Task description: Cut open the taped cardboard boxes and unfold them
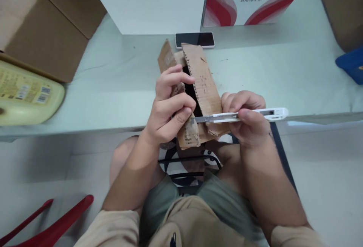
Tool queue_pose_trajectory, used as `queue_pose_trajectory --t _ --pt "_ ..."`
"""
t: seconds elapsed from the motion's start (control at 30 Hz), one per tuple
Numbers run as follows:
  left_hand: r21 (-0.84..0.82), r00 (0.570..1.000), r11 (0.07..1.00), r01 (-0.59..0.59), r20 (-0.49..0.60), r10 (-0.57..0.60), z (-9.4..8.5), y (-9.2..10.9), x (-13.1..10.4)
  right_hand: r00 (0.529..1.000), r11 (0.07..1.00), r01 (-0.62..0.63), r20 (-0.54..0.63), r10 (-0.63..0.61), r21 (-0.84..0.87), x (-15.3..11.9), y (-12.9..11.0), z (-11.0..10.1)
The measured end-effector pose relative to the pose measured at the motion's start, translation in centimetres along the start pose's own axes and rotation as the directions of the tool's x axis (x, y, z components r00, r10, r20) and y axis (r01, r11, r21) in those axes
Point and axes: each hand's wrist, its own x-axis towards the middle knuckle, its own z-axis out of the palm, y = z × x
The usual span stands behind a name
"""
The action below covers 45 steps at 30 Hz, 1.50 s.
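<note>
A small brown cardboard box (204,84) lies at the table's front edge with its top flaps parted and a dark gap between them. My left hand (171,107) pinches the left flap, thumb against curled fingers. In my right hand (248,118) is a white utility knife (255,116), held level with its blade out and pointing left. The blade tip meets the left flap close to my left thumb. My right fingers also rest by the right side of the box. What lies inside the box cannot be made out.
Behind the box lies a phone (195,40). Further back stand a white box (159,1) and a red-and-white carton (252,1). At left are a large cardboard box (53,28) and a yellow bottle (28,96); a blue object (351,65) sits at right.
</note>
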Motion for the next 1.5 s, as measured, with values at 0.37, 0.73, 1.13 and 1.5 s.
queue_pose_trajectory --t 0.37,0.73,1.13,1.5 --pt "0.007 1.0 1.0 0.019 -0.005 -0.019 0.04 -0.04 0.04 0.999 0.999 0.034 0.014 -0.034 0.021 -0.02 0.11 -0.05" --pt "0.014 0.998 0.998 0.06 0.007 -0.06 0.03 0.34 -0.04 0.999 0.999 0.017 -0.034 -0.018 -0.048 -0.18 0.2 -0.02" --pt "0.036 0.988 0.989 0.146 0.039 -0.148 0.21 0.67 -0.22 0.997 0.995 -0.068 0.043 0.071 -0.079 -0.79 -0.38 -0.54" --pt "-0.007 1.0 1.0 0.015 0.028 -0.015 0.1 0.04 -0.13 0.992 0.997 -0.06 0.11 0.065 -0.05 -0.57 -0.32 -0.93"
